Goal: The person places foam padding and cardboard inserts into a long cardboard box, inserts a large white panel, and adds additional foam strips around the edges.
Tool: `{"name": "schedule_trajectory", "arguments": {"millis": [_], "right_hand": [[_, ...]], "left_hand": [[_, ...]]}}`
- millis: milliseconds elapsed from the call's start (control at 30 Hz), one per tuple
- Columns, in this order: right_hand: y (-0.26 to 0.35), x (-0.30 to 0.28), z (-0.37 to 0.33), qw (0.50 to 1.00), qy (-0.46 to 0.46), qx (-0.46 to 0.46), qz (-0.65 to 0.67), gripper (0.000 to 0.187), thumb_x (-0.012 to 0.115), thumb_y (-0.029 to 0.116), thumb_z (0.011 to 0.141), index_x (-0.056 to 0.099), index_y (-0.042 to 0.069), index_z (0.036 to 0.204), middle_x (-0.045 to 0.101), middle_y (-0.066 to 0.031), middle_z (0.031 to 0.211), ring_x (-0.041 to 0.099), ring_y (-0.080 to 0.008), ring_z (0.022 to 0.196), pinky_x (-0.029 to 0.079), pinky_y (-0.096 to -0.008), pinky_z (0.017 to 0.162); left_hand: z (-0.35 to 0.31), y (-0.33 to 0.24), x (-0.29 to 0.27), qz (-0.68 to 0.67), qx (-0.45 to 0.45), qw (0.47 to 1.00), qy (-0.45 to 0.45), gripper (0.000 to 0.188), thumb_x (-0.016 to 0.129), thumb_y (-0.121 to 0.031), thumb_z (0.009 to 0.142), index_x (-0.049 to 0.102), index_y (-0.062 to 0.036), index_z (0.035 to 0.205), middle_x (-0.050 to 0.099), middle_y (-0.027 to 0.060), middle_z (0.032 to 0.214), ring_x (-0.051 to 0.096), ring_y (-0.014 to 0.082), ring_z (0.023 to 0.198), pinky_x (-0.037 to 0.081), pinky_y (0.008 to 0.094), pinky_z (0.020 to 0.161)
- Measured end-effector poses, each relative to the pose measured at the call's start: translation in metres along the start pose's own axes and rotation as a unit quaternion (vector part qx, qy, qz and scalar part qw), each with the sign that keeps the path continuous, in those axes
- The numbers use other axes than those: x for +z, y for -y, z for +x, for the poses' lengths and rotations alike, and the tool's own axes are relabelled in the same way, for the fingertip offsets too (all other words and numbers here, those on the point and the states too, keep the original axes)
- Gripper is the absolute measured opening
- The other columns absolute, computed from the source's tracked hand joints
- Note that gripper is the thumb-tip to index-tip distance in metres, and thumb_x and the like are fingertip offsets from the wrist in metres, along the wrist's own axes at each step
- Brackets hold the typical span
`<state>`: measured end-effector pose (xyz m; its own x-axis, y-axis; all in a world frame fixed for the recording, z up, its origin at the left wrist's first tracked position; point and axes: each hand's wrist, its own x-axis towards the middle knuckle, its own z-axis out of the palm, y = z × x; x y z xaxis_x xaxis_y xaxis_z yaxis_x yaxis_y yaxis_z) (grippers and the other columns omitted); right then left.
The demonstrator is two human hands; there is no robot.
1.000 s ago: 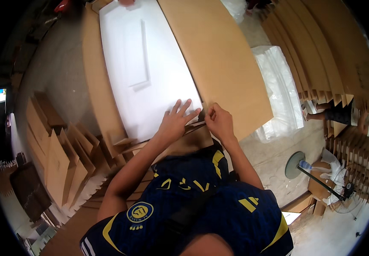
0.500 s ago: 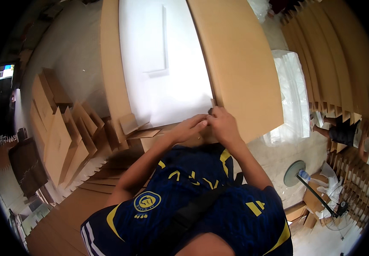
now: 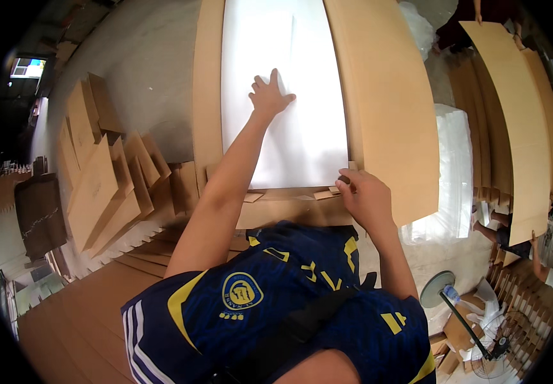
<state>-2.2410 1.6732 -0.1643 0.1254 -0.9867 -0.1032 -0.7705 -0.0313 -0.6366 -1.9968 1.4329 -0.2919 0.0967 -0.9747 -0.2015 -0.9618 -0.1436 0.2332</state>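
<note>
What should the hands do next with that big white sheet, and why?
Probably smooth the left hand down the white sheet toward the body. That hand lies flat, far up the sheet, while the right hand pinches its near corner against the cardboard, so the corner looks pinned and the sheet looks ready for pressing flat.

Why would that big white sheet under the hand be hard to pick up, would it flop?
Probably floppy: the big white foam-like sheet looks thin and long, lying flat on the brown cardboard panel. It seems light for its size. The left hand presses flat on it and the right hand pinches near its corner, suggesting it may slide.
</note>
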Motion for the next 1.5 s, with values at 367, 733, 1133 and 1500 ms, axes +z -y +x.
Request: {"name": "schedule_trajectory", "arguments": {"millis": [367, 733, 1133, 1500], "right_hand": [[-0.023, -0.020, 0.053, 0.948, -0.244, -0.199, 0.048, 0.073, 0.082, 0.021, 0.081, 0.052, 0.022, 0.147, 0.033, -0.0154, 0.157, 0.032, -0.0493, 0.140, 0.036, -0.0587, 0.111], [-0.020, -0.034, 0.087, 0.956, -0.109, -0.185, -0.199, 0.030, 0.076, 0.018, 0.084, 0.065, 0.015, 0.112, 0.068, -0.0046, 0.102, 0.062, -0.0269, 0.108, 0.040, -0.0521, 0.105], [0.015, 0.013, 0.066, 0.992, 0.093, -0.052, 0.066, 0.031, 0.069, 0.024, 0.094, 0.054, 0.010, 0.118, 0.068, -0.0186, 0.089, 0.067, -0.0402, 0.083, 0.052, -0.0480, 0.070], [-0.014, 0.070, 0.059, 0.939, 0.233, -0.186, -0.170, 0.044, 0.072, 0.016, 0.087, 0.052, 0.010, 0.127, 0.069, -0.0131, 0.086, 0.069, -0.0350, 0.083, 0.053, -0.0483, 0.070]], "left_hand": [[-0.139, 0.060, -0.132, -0.347, 0.246, 0.821, 0.381, 0.089, 0.055, -0.011, 0.063, 0.046, -0.0101, 0.151, 0.055, 0.0100, 0.140, 0.051, 0.0263, 0.131, 0.035, 0.0399, 0.116], [-0.195, 0.110, -0.145, -0.161, 0.207, 0.950, 0.166, 0.063, 0.072, -0.034, 0.088, 0.057, -0.0056, 0.142, 0.063, 0.0197, 0.135, 0.058, 0.0325, 0.125, 0.042, 0.0431, 0.109], [-0.225, 0.131, -0.099, 0.185, 0.268, 0.923, 0.204, 0.010, 0.065, -0.019, 0.092, 0.069, -0.0105, 0.091, 0.068, 0.0089, 0.087, 0.066, 0.0280, 0.102, 0.027, 0.0518, 0.122], [-0.272, 0.148, -0.176, -0.069, 0.092, 0.990, -0.077, 0.029, 0.072, -0.026, 0.094, 0.066, -0.0007, 0.080, 0.063, 0.0161, 0.077, 0.058, 0.0370, 0.080, 0.048, 0.0430, 0.077]]}}
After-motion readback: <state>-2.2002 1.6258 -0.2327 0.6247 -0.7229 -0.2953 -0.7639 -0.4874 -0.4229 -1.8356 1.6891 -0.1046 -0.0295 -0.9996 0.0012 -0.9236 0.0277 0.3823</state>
